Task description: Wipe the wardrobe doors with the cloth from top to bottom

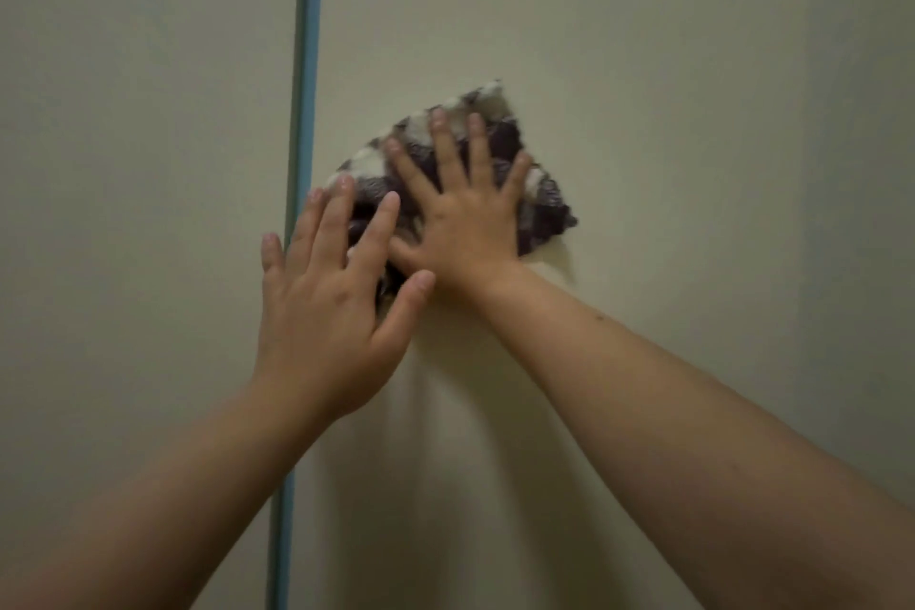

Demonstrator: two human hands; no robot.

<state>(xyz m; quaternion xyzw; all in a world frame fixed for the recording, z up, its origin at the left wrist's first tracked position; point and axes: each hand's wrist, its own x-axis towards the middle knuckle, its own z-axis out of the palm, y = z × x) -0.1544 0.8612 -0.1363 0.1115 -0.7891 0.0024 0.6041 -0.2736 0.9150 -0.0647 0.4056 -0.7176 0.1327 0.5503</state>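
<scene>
— Checked cloth [500, 139], dark and cream: where is it?
— Flat on the right wardrobe door [643, 64], under the right hand [468, 225], fingers spread wide, pressing, not gripping.
— And the left hand [329, 312]?
— Open too, fingertips on the cloth's lower-left edge, covering the blue strip [304, 64] between the doors.

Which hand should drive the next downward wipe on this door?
Probably the right hand: it lies flat and spread across the middle of the checked cloth on the right door. The left hand only overlaps the cloth's left edge, near the blue strip.
</scene>
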